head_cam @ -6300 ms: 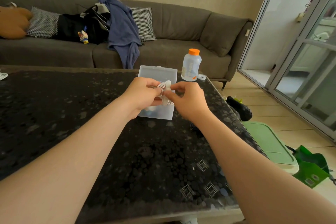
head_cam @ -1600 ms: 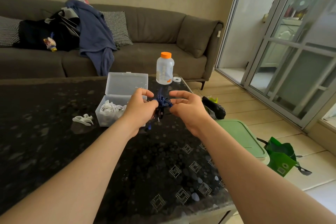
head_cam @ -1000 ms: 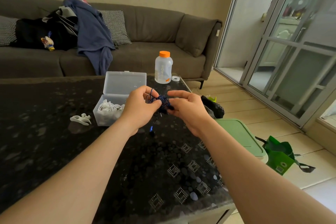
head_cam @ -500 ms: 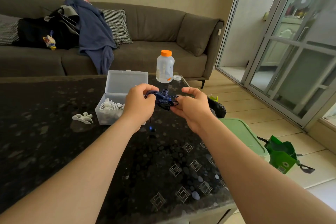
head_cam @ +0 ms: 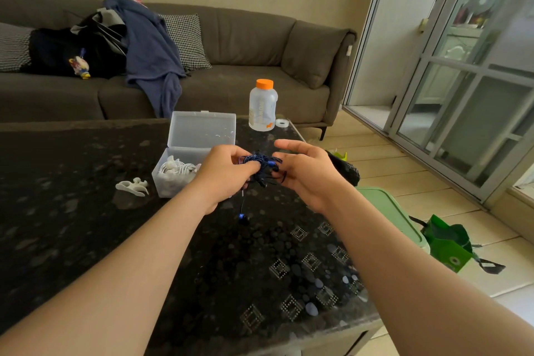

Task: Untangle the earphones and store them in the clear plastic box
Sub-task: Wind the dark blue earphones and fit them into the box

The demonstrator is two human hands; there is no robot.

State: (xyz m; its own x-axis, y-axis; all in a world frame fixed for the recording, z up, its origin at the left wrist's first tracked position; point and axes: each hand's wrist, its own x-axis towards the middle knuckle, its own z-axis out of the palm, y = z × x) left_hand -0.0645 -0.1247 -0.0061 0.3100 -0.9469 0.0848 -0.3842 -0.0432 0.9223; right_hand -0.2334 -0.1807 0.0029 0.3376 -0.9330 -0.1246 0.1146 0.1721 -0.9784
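Observation:
A tangled bundle of dark blue earphones hangs between my hands above the dark table. My left hand grips the bundle from the left with curled fingers. My right hand pinches it from the right, index finger stretched out. One blue earbud dangles on its cord just above the tabletop. Behind my left hand stands the clear plastic box with its lid raised; coiled white earphones lie inside it.
A white earphone holder lies left of the box. A bottle with an orange cap and a small white ring stand at the table's far edge. Right of the table are a green lid and a green bag. A sofa lies beyond.
Earlier both hands held white earphones over the box; those now lie inside it. In the last second the blue bundle has been turned and pulled between my hands, one earbud hanging lower.

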